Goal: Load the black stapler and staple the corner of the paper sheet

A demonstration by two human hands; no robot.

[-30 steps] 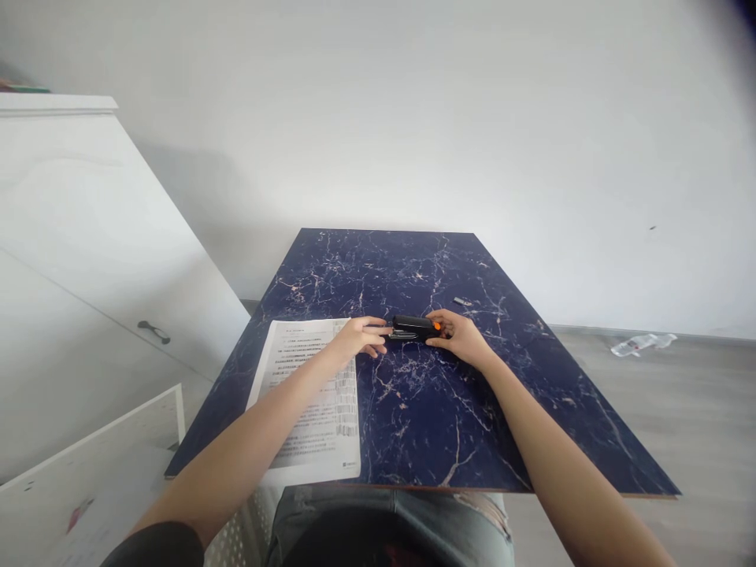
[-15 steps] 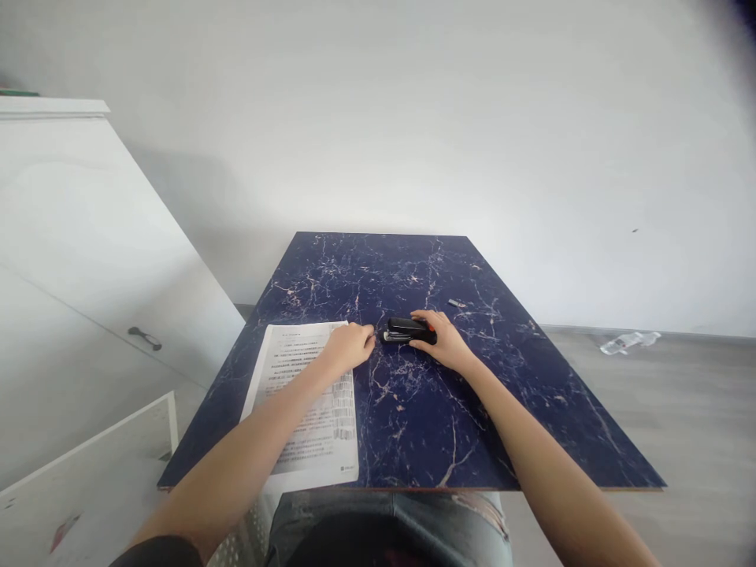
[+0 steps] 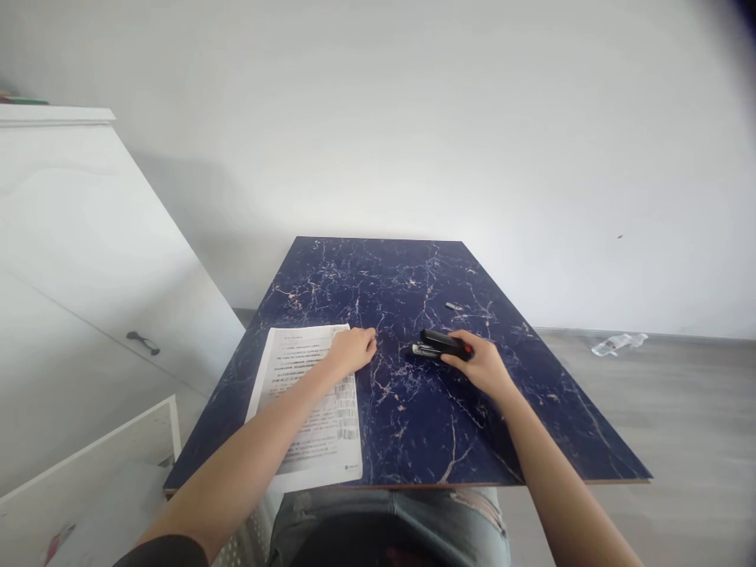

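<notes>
My right hand [image 3: 481,366] is closed round the back end of a black stapler [image 3: 442,343] with a red-orange mark near its rear. The stapler points left, its arm and base apart at the front, and metal shows between them. My left hand [image 3: 354,350] lies over the upper right edge of printed sheets of paper [image 3: 319,465], its fingers curled in. Whatever is inside those fingers, if anything, is hidden. Beyond the stapler lies a small greyish strip [image 3: 453,306] on the dark blue marbled table [image 3: 378,276].
A white cabinet [image 3: 118,236] with a dark handle [image 3: 142,342] stands at the left. Below it is a white-edged open box or drawer [image 3: 88,449]. On the floor at the right lies a clear plastic item [image 3: 619,344]. A pale wall rises behind the table.
My right hand has drawn the stapler to the right and slightly nearer, away from my left hand, and its front now tilts. My left hand stays at the paper's edge.
</notes>
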